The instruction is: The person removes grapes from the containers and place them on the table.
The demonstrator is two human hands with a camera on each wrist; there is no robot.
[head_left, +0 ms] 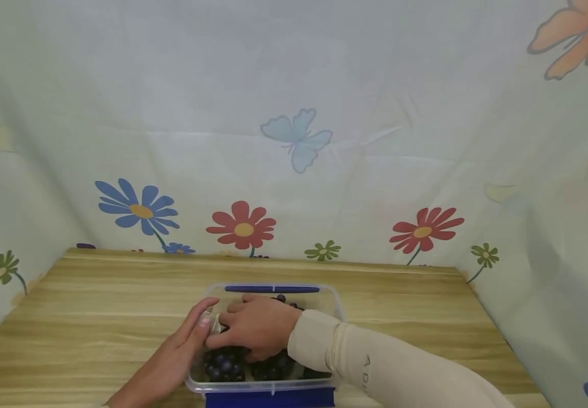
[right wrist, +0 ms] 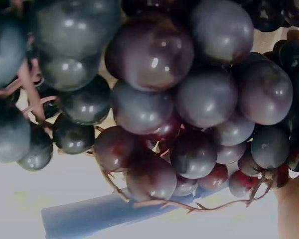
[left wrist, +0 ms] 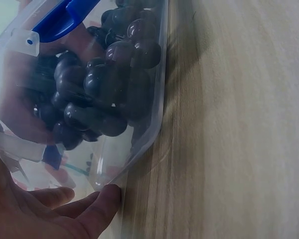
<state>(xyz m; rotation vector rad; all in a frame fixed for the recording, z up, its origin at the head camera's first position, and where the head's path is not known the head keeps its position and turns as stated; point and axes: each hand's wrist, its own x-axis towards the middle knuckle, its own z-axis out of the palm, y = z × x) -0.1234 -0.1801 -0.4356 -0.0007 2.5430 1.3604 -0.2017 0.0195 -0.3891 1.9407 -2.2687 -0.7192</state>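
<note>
A clear plastic food container (head_left: 335, 303) holds bunches of dark purple grapes (head_left: 224, 365). My right hand (head_left: 263, 324) reaches down inside it, palm downward, with curled fingers round a bunch. Through the clear wall, the left wrist view shows these fingers about the grapes (left wrist: 84, 84). Close up in the right wrist view, the grapes (right wrist: 152, 52) hang together on brownish stems, and part of the hand shows at the right edge. My left hand (head_left: 174, 351) lies along the container's left side, its extended fingers (left wrist: 102, 206) touching the outer wall near the bottom corner.
The container stands on a wood-grain table (head_left: 120, 294), near its front edge. Blue clip flaps (head_left: 271, 398) line its near and far sides. Behind the table hangs a pale cloth (head_left: 197, 158) printed with flowers and butterflies, which also encloses both sides.
</note>
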